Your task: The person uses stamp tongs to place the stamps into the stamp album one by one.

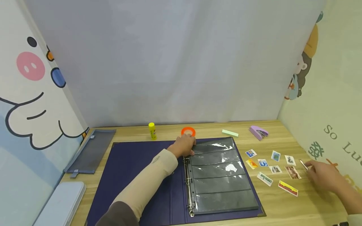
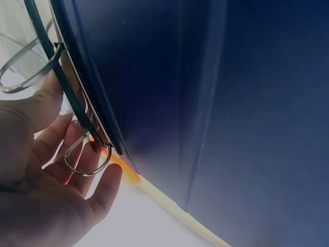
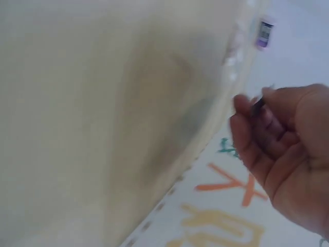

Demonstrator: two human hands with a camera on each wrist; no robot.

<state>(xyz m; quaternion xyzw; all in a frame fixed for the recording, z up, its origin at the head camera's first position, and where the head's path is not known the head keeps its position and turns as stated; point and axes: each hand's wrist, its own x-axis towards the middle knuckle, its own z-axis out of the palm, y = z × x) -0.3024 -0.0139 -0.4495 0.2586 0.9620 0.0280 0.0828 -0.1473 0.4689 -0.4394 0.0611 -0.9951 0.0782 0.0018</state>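
Looks early: binder (image 1: 135,166) open, stamps (image 1: 292,172) loose on tabletop (image 1: 280,141), none seen in pages (image 1: 215,171). Right hand (image 1: 322,174) grip clamped on slim metal tool (image 1: 303,164); left hand (image 1: 183,146) at pages, can't tell its grip.

The folder (image 1: 133,166) is dark blue, and its shiny pages (image 1: 219,180) are black. Its rings (image 1: 187,180) are silver, just like the little tool (image 1: 303,164). The glue stick (image 1: 152,131) is bright yellow, the tape roll (image 1: 188,128) is orange, and the stapler (image 1: 258,132) is light purple. One long stamp (image 1: 288,188) is yellow and red. The table (image 1: 282,210) is light brown with wood lines. The left wall (image 1: 17,122) is white and blue, with black lines and a pink snout (image 1: 30,66).
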